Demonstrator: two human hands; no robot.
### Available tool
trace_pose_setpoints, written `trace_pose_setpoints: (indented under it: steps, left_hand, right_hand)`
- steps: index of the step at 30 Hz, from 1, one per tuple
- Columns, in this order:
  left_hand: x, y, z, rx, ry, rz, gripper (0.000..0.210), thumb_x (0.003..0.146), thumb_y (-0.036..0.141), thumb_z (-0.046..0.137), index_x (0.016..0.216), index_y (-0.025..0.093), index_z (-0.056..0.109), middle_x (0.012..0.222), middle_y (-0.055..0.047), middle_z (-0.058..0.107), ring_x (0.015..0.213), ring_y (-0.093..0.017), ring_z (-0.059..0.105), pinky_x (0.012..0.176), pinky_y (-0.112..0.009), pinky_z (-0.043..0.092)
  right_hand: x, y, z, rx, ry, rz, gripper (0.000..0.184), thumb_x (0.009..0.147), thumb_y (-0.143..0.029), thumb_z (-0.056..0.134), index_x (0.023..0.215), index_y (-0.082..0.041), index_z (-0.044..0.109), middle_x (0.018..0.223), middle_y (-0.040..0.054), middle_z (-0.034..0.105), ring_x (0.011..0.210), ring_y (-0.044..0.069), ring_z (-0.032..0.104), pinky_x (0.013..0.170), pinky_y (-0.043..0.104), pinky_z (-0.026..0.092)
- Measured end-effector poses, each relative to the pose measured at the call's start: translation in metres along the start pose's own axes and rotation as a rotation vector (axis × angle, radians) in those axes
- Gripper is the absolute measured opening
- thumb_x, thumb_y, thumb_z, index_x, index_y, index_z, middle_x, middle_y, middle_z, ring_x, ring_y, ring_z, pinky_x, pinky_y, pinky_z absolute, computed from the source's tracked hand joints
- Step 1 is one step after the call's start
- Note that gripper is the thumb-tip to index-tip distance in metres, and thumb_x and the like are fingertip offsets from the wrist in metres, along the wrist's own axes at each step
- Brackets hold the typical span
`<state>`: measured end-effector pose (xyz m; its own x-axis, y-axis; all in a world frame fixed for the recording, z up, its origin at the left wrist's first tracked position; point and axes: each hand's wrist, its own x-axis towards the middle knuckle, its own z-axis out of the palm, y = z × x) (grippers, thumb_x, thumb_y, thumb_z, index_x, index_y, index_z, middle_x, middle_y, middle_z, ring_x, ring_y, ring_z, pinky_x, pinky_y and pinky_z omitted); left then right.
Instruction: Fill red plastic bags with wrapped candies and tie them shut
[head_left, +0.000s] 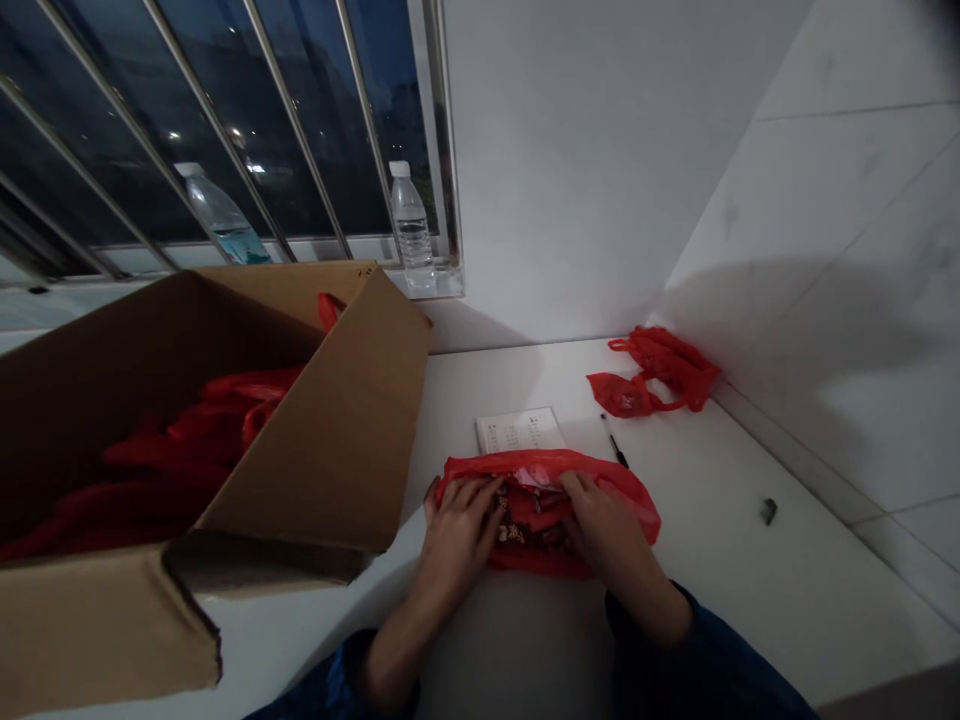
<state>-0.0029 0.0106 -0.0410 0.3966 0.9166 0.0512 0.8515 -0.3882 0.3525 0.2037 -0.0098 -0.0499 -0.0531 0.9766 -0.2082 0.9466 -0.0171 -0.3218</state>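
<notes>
A red plastic bag (630, 490) lies on the white tabletop in front of me, its mouth spread apart. Inside it are dark brown packets (514, 530) with pale printing, and a pinkish-white piece (534, 478) shows near the far rim. My left hand (461, 525) curls over the bag's left side, fingers bent on its rim and reaching toward the packets. From the right, my right hand (607, 520) dips into the opening with fingers closed together. What those fingertips hold, if anything, is hidden.
A large open cardboard box (337, 420) containing red bags (217, 420) stands left. Behind my bag lie a written notepad (521, 428) and a pen (613, 440). Other red bags (660, 370) sit by the wall, and a small dark object (768, 511) lies right. Bottles (413, 235) line the windowsill.
</notes>
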Motion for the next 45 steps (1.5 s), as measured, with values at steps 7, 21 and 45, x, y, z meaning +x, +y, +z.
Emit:
trace_pose_setpoints:
  steps: [7,21,45]
  left_hand:
    - [0.004,-0.005,0.003,-0.251,0.003,-0.090,0.039,0.098,0.023,0.041,0.130,0.034,0.060,0.127,-0.004,0.063,0.124,-0.026,0.052,0.107,-0.058,0.031]
    - [0.000,-0.005,-0.012,-0.174,0.016,-0.063,0.026,0.093,0.029,0.051,0.114,0.033,0.067,0.114,-0.001,0.071,0.115,-0.025,0.058,0.116,-0.061,0.010]
    - [-0.005,0.015,-0.031,-0.800,0.071,-0.061,0.028,0.093,0.041,0.055,0.081,0.016,0.062,0.083,-0.004,0.064,0.080,-0.017,0.057,0.075,-0.025,0.043]
  right_hand:
    - [0.001,-0.001,0.014,-0.005,0.080,-0.059,0.038,0.093,-0.021,0.051,0.130,-0.027,0.056,0.127,0.0090,0.058,0.086,0.021,0.069,0.056,0.026,0.044]
    - [0.020,-0.020,0.031,-0.039,0.288,-0.118,0.024,0.093,-0.015,0.053,0.113,-0.024,0.063,0.107,0.0059,0.069,0.090,0.021,0.068,0.057,0.025,0.047]
    - [-0.018,-0.027,-0.009,1.526,0.021,-0.099,0.040,0.094,-0.052,0.052,0.120,-0.022,0.058,0.103,0.0084,0.071,0.083,0.021,0.071,0.071,0.034,0.058]
